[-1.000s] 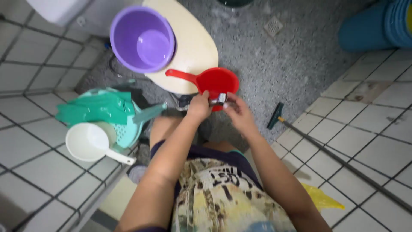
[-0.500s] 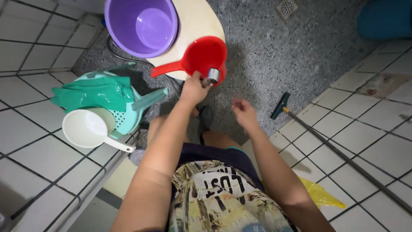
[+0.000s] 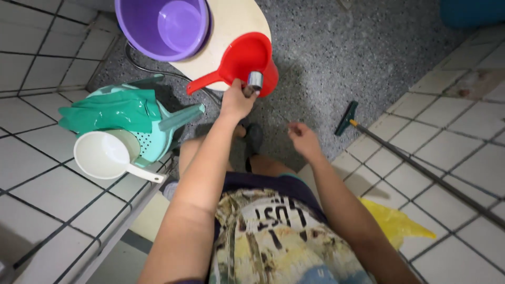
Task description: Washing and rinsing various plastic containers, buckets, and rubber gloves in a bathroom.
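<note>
Speckled grey floor bordered by white tiles; long-handled squeegee and yellow bag on it. On tiled ledge: 1 green basket, 1 white ladle.

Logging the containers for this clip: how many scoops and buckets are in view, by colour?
Red water scoop: 1
White water scoop: 1
Teal perforated scoop: 1
Purple bucket: 1
Total: 4
The left hand holds a metal spray nozzle at the red scoop; the right hand is empty.
</note>
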